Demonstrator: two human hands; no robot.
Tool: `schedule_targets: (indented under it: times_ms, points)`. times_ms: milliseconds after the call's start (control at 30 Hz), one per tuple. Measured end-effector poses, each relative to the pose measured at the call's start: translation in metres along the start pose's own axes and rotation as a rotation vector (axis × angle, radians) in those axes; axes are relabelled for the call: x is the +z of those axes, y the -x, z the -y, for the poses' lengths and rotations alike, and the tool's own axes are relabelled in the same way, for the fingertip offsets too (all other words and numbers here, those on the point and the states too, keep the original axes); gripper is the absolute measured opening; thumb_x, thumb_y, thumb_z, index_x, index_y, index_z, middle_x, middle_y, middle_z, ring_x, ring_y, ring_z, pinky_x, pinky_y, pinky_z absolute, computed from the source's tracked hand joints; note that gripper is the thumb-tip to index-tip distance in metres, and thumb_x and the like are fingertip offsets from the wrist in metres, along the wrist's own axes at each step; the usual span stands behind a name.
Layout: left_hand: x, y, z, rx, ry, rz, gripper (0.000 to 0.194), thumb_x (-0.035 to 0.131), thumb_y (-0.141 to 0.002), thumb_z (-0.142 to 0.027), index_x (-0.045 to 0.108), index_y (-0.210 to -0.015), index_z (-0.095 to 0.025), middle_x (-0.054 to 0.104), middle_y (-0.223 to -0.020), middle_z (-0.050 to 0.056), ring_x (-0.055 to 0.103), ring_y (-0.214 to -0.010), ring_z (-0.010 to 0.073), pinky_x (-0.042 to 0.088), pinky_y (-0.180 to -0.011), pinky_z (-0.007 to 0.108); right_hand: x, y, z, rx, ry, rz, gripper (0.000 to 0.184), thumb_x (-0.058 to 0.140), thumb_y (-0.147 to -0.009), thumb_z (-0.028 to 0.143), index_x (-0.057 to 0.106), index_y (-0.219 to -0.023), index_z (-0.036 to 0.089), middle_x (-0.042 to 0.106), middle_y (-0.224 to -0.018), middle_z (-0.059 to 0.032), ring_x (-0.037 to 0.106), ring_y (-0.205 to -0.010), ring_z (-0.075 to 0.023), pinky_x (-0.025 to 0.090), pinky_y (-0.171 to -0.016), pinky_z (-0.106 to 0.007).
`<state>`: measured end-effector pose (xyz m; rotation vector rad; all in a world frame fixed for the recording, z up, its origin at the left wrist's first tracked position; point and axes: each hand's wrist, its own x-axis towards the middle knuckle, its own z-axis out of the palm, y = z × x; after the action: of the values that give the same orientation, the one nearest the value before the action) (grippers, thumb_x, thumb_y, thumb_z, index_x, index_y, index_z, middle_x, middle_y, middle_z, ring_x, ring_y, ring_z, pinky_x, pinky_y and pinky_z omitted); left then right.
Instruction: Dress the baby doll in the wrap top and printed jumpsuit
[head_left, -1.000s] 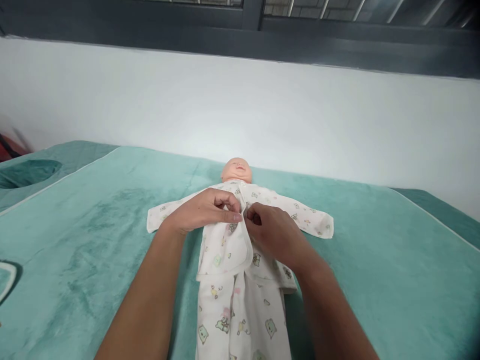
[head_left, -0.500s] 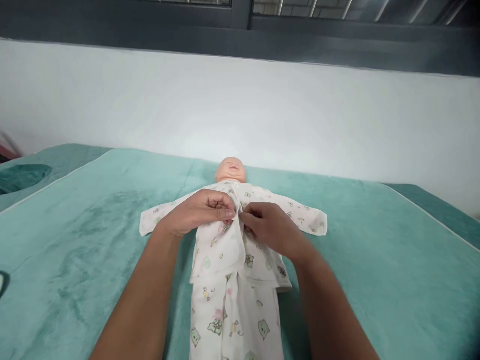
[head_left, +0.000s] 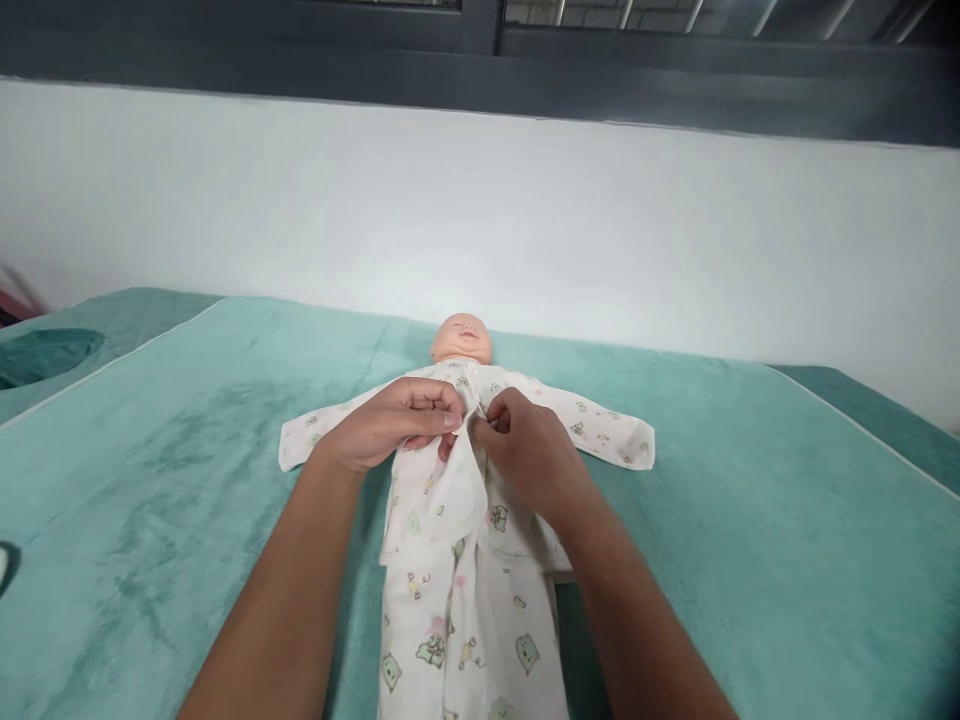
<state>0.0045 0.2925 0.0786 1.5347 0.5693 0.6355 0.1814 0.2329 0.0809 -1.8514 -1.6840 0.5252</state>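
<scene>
trousers [head_left: 502, 630]: lower ends cut off | jacket front [head_left: 450, 500]: partly hidden by fingers [head_left: 448, 420]

The camera rides on the person's head, facing forward and down over the doll [head_left: 461, 342] from its leg end, so the trousers [head_left: 506, 635] run off the bottom edge. It looks from close by: the left hand [head_left: 401, 420] and right hand [head_left: 534, 450] reach in from below and meet mid-view at the shirt [head_left: 435, 500]. Farther off, it takes in the cloth [head_left: 750, 500], the wall [head_left: 480, 210] and, along the top, the window frame [head_left: 300, 60].
</scene>
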Motion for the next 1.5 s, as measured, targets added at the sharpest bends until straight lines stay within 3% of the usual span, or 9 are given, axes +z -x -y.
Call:
schedule_targets:
  times_ms: [167,467,733,1000,1100,1167,1233,1333,1500]
  points:
    - [0.001,-0.001,-0.001,0.000,-0.002,0.003,0.021,0.065,-0.081,-0.034,0.058,-0.072,-0.017,0.034,-0.048,-0.008,0.045,-0.048,0.0085,0.044,-0.058,0.025,0.006,-0.007,-0.003,0.038,-0.040,-0.087,0.020,0.048,-0.082,0.036,0.044,-0.067,0.023,0.052,-0.059,0.0026,0.042,-0.057,-0.0146,0.025,-0.053,-0.027]
    - [0.000,-0.001,0.001,-0.015,-0.011,-0.013,0.021,0.065,-0.081,-0.036,0.059,-0.073,-0.017,0.034,-0.046,-0.008,0.045,-0.047,0.0091,0.043,-0.058,0.025,-0.010,-0.012,-0.019,-0.013,-0.431,0.174,0.026,0.050,-0.082,0.042,0.054,-0.067,0.021,0.046,-0.055,0.0048,0.037,-0.050,-0.0109,0.029,-0.050,-0.026]
    - [-0.001,0.000,-0.001,-0.030,0.019,-0.011,0.016,0.063,-0.080,-0.029,0.059,-0.071,-0.018,0.036,-0.047,-0.007,0.042,-0.045,0.0071,0.041,-0.056,0.023,-0.003,-0.014,-0.016,0.040,-0.598,0.114,0.019,0.052,-0.077,0.034,0.052,-0.064,0.021,0.040,-0.054,0.0058,0.031,-0.050,-0.0097,0.026,-0.048,-0.025]
    - [0.001,-0.001,-0.002,-0.019,0.011,-0.041,0.015,0.063,-0.078,-0.028,0.059,-0.069,-0.017,0.042,-0.053,-0.005,0.040,-0.046,0.0065,0.036,-0.052,0.023,0.003,-0.008,-0.008,-0.024,-0.396,-0.084,0.022,0.049,-0.079,0.032,0.046,-0.060,0.020,0.048,-0.057,0.0041,0.040,-0.057,-0.0115,0.031,-0.056,-0.025]
    - [0.004,-0.002,-0.005,0.089,0.007,-0.163,0.016,0.063,-0.076,-0.029,0.058,-0.066,-0.017,0.059,-0.082,0.003,0.048,-0.060,0.0092,0.034,-0.050,0.024,0.004,-0.004,-0.002,-0.079,-0.252,-0.117,0.022,0.048,-0.080,0.032,0.048,-0.061,0.021,0.052,-0.058,0.0034,0.042,-0.057,-0.0120,0.030,-0.056,-0.026]
    - [0.008,-0.003,-0.008,0.139,-0.054,-0.224,0.017,0.062,-0.076,-0.028,0.059,-0.065,-0.016,0.061,-0.109,0.007,0.051,-0.070,0.0114,0.034,-0.051,0.025,0.003,-0.001,0.000,-0.108,-0.141,-0.068,0.021,0.048,-0.081,0.031,0.047,-0.062,0.021,0.052,-0.058,0.0033,0.042,-0.057,-0.0120,0.028,-0.055,-0.026]
    - [0.011,-0.002,-0.011,0.095,-0.143,-0.215,0.018,0.061,-0.077,-0.029,0.059,-0.066,-0.016,0.059,-0.121,0.009,0.049,-0.067,0.0105,0.032,-0.050,0.025,0.001,0.003,0.003,-0.117,-0.025,-0.036,0.016,0.049,-0.080,0.028,0.046,-0.066,0.021,0.054,-0.062,0.0034,0.042,-0.056,-0.0118,0.026,-0.054,-0.026]
    - [0.014,-0.002,-0.014,0.003,-0.223,-0.188,0.023,0.060,-0.081,-0.033,0.056,-0.066,-0.015,0.062,-0.120,0.008,0.046,-0.061,0.0083,0.031,-0.051,0.025,0.000,0.009,0.008,-0.102,0.149,-0.069,0.007,0.048,-0.080,0.023,0.045,-0.075,0.022,0.056,-0.072,0.0029,0.039,-0.055,-0.0114,0.022,-0.053,-0.026]
    - [0.014,-0.002,-0.013,-0.002,-0.256,-0.243,0.019,0.056,-0.082,-0.028,0.056,-0.068,-0.016,0.067,-0.111,0.004,0.046,-0.062,0.0079,0.034,-0.055,0.025,0.001,0.016,0.016,-0.058,0.310,-0.091,0.009,0.044,-0.083,0.023,0.041,-0.075,0.022,0.054,-0.076,0.0018,0.033,-0.054,-0.0115,0.018,-0.052,-0.027]
